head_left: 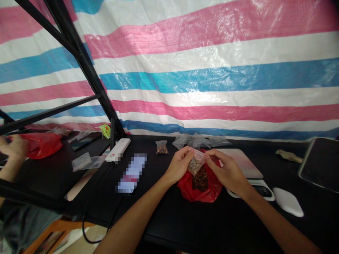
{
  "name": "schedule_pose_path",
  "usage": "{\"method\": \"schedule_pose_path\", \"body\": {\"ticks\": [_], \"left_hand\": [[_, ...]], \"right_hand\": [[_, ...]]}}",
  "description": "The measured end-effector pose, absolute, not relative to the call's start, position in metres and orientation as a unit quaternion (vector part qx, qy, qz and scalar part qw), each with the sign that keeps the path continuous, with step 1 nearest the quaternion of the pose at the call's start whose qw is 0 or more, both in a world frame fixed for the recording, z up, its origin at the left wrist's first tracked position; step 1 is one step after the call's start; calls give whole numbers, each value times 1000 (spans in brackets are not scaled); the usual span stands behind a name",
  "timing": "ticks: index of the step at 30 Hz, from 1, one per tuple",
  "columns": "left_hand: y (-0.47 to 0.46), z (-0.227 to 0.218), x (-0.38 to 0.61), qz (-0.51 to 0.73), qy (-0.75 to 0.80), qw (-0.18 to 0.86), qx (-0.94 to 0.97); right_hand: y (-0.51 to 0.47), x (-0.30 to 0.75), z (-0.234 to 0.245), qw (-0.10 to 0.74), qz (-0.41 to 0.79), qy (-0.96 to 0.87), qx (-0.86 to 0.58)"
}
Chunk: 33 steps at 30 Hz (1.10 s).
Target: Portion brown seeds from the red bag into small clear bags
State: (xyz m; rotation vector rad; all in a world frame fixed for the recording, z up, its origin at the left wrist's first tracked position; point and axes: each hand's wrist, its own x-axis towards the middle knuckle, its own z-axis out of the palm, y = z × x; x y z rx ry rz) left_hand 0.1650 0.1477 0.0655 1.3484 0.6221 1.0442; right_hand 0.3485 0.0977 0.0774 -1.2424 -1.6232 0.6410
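Between my two hands is a small clear zip bag (195,165) with light brown bits in its lower part. My left hand (180,163) pinches its upper left side, and my right hand (225,170) grips the upper right corner with thumb and fingers. Directly below lies an opened red plastic bag (185,188) on the black table, holding a heap of dark brown pieces (200,181). A filled zip bag (161,147) rests beyond my left hand. Flat clear bags (198,141) lie behind my hands.
To my left are a phone (132,173), a white power strip (118,150) and a black metal frame (87,76). Right are a scale (261,188), a white mouse-like object (288,201) and a tablet (321,164). A co-worker's hand (16,146) touches another red bag (43,144).
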Motion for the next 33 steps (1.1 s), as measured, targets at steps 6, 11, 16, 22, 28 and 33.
{"method": "schedule_pose_path", "body": {"ticks": [6,11,16,22,28,33], "left_hand": [[147,66,168,468,297,576,601],[150,63,166,472,306,561,607],[148,63,167,471,308,539,627],[147,60,167,470,300,524,644],[147,60,166,457,307,504,666],[147,57,165,446,304,505,674]], "right_hand": [[100,348,72,477,297,-651,-510],[99,350,72,486,296,-644,-511],[98,350,73,501,336,-631,-488],[97,349,78,501,316,-646,-482],[95,349,79,484,277,-653,-512],[96,351,75,467,234,-681,-514]]}}
